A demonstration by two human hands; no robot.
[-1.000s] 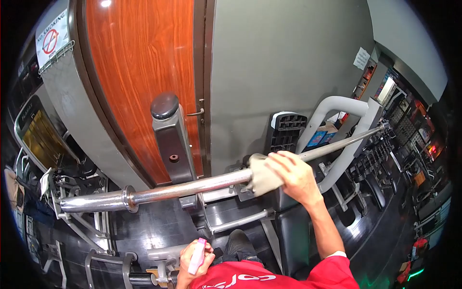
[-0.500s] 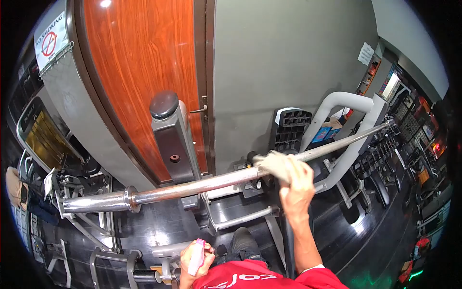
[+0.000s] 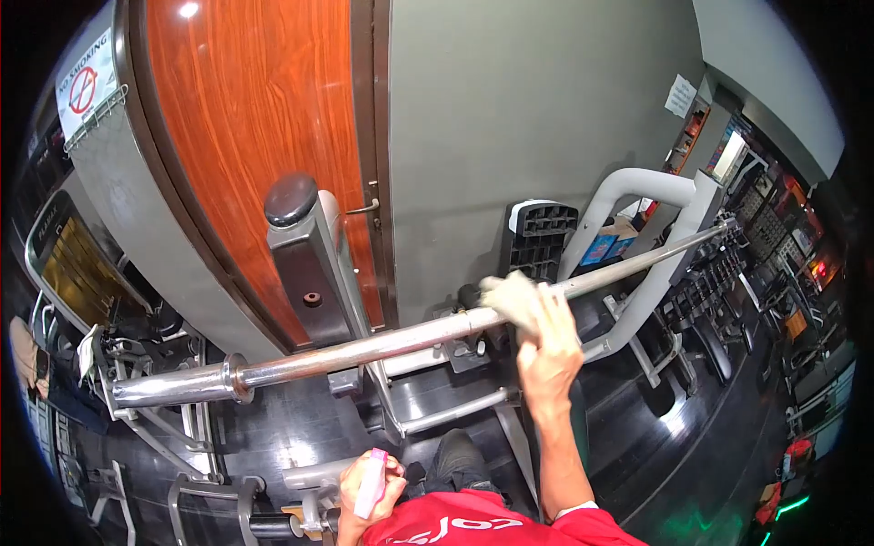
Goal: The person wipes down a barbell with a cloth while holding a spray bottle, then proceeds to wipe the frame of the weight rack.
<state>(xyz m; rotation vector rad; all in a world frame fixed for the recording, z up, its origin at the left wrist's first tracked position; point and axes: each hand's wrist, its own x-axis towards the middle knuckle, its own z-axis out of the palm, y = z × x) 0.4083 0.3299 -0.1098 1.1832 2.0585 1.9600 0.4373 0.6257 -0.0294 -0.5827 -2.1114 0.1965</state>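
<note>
Right hand: the right hand [image 3: 549, 350] is raised, its fingers curled tight over a crumpled beige cloth [image 3: 508, 298], pressing it onto the bar.
Cloth: it wraps over the long chrome steel barbell [image 3: 364, 348], right of the bar's middle.
Barbell: it slants across the view with its left end lower, passing in front of a grey upright post with a black cap [image 3: 305, 273].
Left hand: the left hand [image 3: 357, 475] is low by the red shirt [image 3: 455, 528], fisted round a small pink and white spray bottle [image 3: 373, 487].
Behind: a reddish wooden door [image 3: 255, 136].

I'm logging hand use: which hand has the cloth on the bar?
The right hand, raised to the steel bar with the beige cloth under it; the left hand is low, gripping a pink bottle.
</note>
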